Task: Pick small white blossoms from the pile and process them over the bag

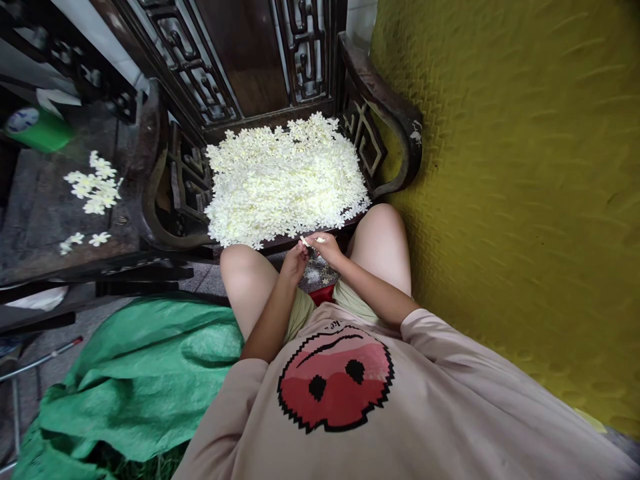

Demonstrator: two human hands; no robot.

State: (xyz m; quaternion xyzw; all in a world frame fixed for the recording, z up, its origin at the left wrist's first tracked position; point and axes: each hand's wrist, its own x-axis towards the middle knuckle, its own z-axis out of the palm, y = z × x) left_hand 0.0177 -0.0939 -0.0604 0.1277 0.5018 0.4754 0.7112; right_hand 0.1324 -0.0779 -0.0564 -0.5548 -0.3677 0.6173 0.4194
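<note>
My left hand [295, 261] and my right hand [327, 248] meet between my knees, just in front of the chair seat's edge. A small white flower [304, 241] is pinched at the fingertips where the two hands come together. Another bit of white blossom [321, 239] shows at the fingers of my right hand. Both hands are closed, and the finer detail of the fingertips is too small to make out. Just beyond them, a thick heap of white flowers [285, 187] with pale yellow centres covers the seat of a dark carved wooden chair [405, 133].
On the dark side table [30, 220] at left lie several white flowers [95, 187] and a green tape roll [43, 128]. A green sack [150, 367] spreads over the floor below it. A yellow textured wall covering [515, 200] stands close on the right.
</note>
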